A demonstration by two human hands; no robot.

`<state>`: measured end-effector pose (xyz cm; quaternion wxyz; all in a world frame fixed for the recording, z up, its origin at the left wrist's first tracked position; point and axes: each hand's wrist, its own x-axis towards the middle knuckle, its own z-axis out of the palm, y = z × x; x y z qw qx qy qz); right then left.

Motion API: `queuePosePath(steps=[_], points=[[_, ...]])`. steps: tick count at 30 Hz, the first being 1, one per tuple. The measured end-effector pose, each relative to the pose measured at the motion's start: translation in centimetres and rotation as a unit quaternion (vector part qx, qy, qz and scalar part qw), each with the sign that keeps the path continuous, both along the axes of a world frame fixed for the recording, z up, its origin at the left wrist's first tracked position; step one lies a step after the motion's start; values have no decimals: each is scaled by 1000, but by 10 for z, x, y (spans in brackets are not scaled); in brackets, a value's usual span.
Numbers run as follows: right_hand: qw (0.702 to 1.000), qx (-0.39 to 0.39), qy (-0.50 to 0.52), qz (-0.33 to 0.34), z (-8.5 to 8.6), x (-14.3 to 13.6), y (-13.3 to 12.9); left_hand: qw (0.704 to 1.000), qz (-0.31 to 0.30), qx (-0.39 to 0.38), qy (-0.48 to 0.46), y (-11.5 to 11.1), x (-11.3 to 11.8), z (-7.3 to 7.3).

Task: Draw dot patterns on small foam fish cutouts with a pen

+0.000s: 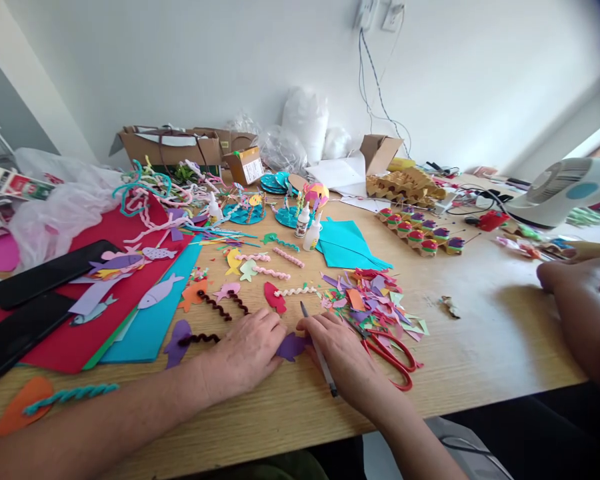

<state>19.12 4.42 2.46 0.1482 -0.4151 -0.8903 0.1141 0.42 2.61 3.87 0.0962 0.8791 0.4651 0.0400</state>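
A small purple paper fish (292, 347) lies between my hands on the wooden table. My left hand (250, 347) rests with curled fingers at its left edge, and the fingertips are partly hidden. In my right hand (339, 353) a pen (324, 365) is held slanting, its tip pointing away from me. The fingers of that hand also reach the fish's right edge. Around the hands are paper fish with twisted pipe cleaners: a red one (274, 298), a larger purple one (179, 341) and an orange one (194, 293). Red-handled scissors (395, 357) lie right of my right hand.
Paper scraps (365, 300) are heaped beyond the scissors. Glue bottles (311, 235) stand mid-table near turquoise sheets (353, 243). Coloured sheets (140, 337) and black phone-like slabs (25, 333) lie left. Painted egg-carton pieces (425, 233) and a co-worker's hand (575, 277) are at right.
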Motion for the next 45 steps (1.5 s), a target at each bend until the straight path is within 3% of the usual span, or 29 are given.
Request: queuePosePath(steps=[14,19,24,30,35,40,45], points=[[993,-38,108,-32,5,7,-6,990,17,-89,-104,3,-5,7],[976,-90,187,-60,12,7,-8,967,55,-160,-192,9,-13,11],[938,-192,277,-85,16,0,-10,940,88,-215,-250,14,-21,13],[896,-266,346,-79,20,-12,-14,919,104,-223,-307,13,-28,17],[893,-289,339,-67,16,-18,-13,903,136,-222,-343,12,-32,20],[895,-296,324,-85,16,-22,-14,875,170,-261,-371,16,-36,14],[880,-283,371,-88,16,-23,-15,844,201,-299,-397,15,-39,12]])
